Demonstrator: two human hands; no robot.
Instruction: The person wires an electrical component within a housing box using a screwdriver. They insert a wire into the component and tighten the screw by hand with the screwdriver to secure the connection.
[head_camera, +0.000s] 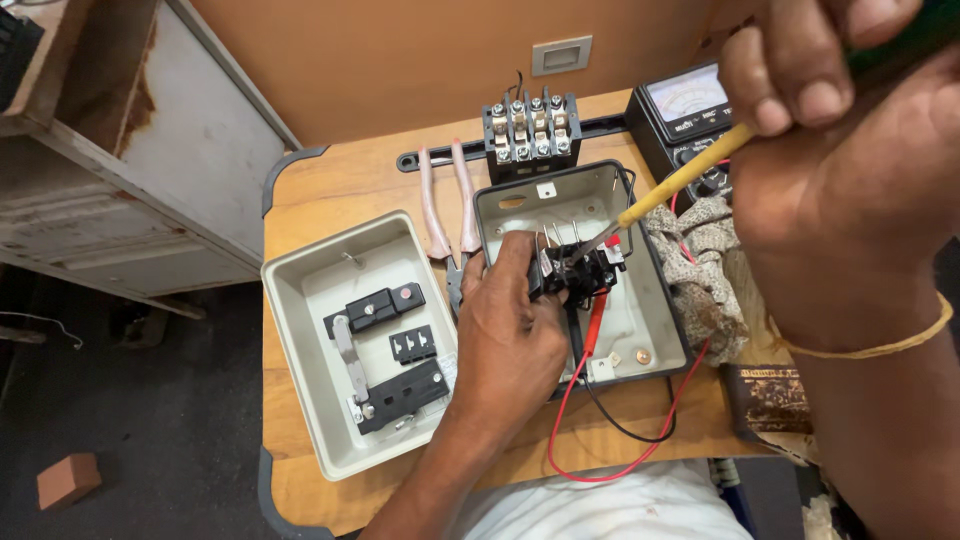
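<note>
My left hand (510, 320) is gripping a black terminal block (580, 272), fingers closed round it, inside the grey switch box (655, 300); the block is lying at one o'clock from that hand. My right hand (850, 150), clenched, is pointing a yellow-shafted screwdriver (680, 185) down at it from two o'clock.

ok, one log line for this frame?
left hand: grips black switch block | right hand: holds yellow screwdriver, tip at block | grey enclosure open

A single head-worn camera looks steeply down from close above onto a small wooden table (330, 190), with the right hand (840, 150) looming nearest the lens.
</note>
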